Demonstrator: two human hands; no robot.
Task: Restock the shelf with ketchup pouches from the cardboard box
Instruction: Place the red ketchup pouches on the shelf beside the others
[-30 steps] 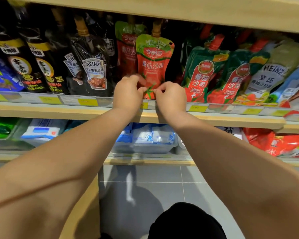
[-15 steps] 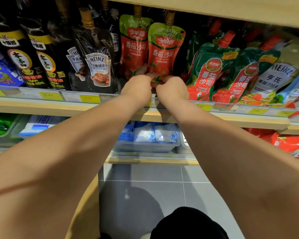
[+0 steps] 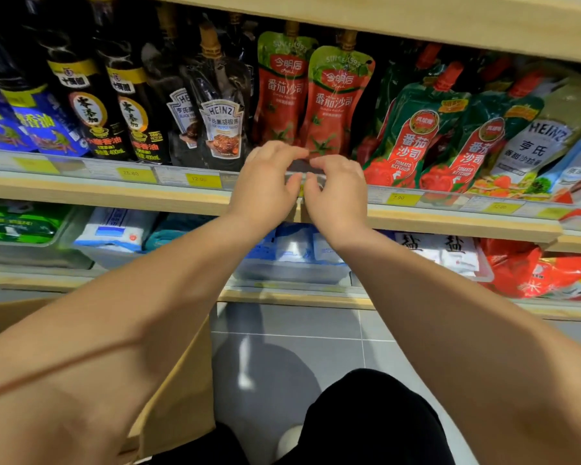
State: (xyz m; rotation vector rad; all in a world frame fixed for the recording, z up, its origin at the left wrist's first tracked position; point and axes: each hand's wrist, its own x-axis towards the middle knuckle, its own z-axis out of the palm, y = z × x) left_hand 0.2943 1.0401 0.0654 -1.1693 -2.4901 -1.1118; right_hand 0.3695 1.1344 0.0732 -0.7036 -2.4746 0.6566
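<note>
Ketchup pouches [image 3: 332,105] stand behind left hand [image 3: 265,186] and right hand [image 3: 341,193], both curled.

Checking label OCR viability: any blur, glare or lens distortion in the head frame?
Head view: wide-angle slightly bows the pale wooden shelf edge; glossy red-and-green ketchup pouches carry glare streaks; left hand and right hand look slightly motion-blurred; yellow price tags are soft, digits barely legible.

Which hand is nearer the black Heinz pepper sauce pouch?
Left. The left hand sits just right of the black Heinz pouch; the right hand lies farther right, beyond it.
</note>
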